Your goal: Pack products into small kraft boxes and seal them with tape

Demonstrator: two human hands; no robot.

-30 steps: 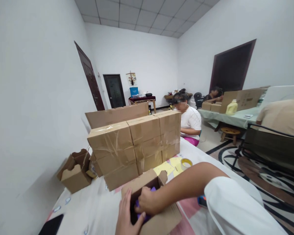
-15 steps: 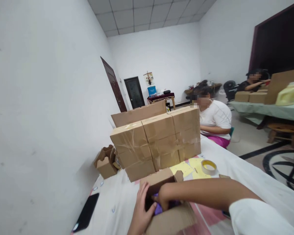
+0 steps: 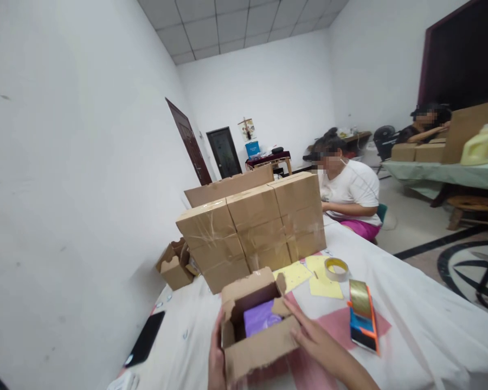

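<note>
An open cardboard box (image 3: 260,355) is between my two hands near the front of the table, its flaps raised or folded outward. Inside lies a purple package (image 3: 262,318); what it contains cannot be seen. My left hand (image 3: 217,352) presses along the box's left side, most of its fingers hidden by the wall. At the right side, my right hand (image 3: 309,330) grips the box edge with the thumb over the front flap and fingers by the side flap.
Stacked, taped cartons (image 3: 254,227) stand behind the box. A tape dispenser (image 3: 363,317), a tape roll (image 3: 336,269) and yellow sheets (image 3: 325,279) lie to the right. On the left are a black phone (image 3: 145,339) and another open box (image 3: 175,268). A co-worker (image 3: 355,189) sits beyond the table.
My right hand has come out of the box and moved to its right side. My left hand has shifted from the opening to the left wall. The tape dispenser is now uncovered.
</note>
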